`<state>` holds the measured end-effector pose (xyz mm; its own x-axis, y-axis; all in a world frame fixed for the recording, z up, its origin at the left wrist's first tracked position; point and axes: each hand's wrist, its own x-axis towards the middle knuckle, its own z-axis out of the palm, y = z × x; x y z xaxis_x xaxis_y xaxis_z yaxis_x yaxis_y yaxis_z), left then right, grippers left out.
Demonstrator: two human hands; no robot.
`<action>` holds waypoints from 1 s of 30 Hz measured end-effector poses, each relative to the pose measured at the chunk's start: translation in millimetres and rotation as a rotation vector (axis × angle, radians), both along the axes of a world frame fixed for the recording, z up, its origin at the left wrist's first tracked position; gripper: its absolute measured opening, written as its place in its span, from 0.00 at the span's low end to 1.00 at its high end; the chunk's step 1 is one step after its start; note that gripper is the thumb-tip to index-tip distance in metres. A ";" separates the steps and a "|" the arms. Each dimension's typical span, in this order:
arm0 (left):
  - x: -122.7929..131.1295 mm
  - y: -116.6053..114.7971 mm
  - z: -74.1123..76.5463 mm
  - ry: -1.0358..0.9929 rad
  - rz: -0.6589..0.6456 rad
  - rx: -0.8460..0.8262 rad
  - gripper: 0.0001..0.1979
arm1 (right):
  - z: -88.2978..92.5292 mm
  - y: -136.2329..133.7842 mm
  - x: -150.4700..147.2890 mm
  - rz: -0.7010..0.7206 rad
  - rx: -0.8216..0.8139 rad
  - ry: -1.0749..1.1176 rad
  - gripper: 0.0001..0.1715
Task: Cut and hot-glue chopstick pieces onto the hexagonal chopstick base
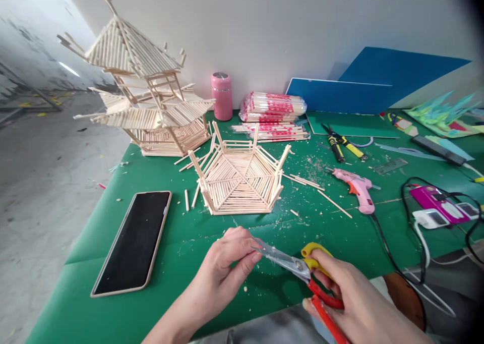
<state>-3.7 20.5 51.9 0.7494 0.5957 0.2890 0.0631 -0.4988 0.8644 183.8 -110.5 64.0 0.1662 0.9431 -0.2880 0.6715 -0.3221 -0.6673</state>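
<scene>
My right hand (351,293) grips a pair of scissors (298,269) with yellow and red handles, blades pointing left. My left hand (227,263) is pinched closed at the blade tips; what it holds is too small to make out. Just beyond the hands a hexagonal frame of wooden sticks (240,175) lies on the green table cover (181,243). A tall pagoda model of wooden sticks (143,92) stands at the back left.
A black phone (134,240) lies left. Pink bottle (222,96), packs of chopsticks (272,113), pliers (342,145), pink glue gun (357,187), power strip with cables (438,208), blue boards (363,89). Loose sticks (317,190) and sawdust are scattered about.
</scene>
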 end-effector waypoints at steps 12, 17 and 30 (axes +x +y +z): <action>-0.9 5.2 1.1 0.025 0.044 0.105 0.11 | -12.3 0.5 1.0 -0.133 -0.020 0.107 0.10; 1.8 -2.5 0.3 0.038 0.116 0.131 0.11 | -12.6 3.3 -8.6 -0.318 0.056 0.309 0.13; 22.2 -27.5 0.3 0.162 0.224 -0.016 0.10 | -23.6 42.7 -41.0 -0.393 0.404 0.484 0.11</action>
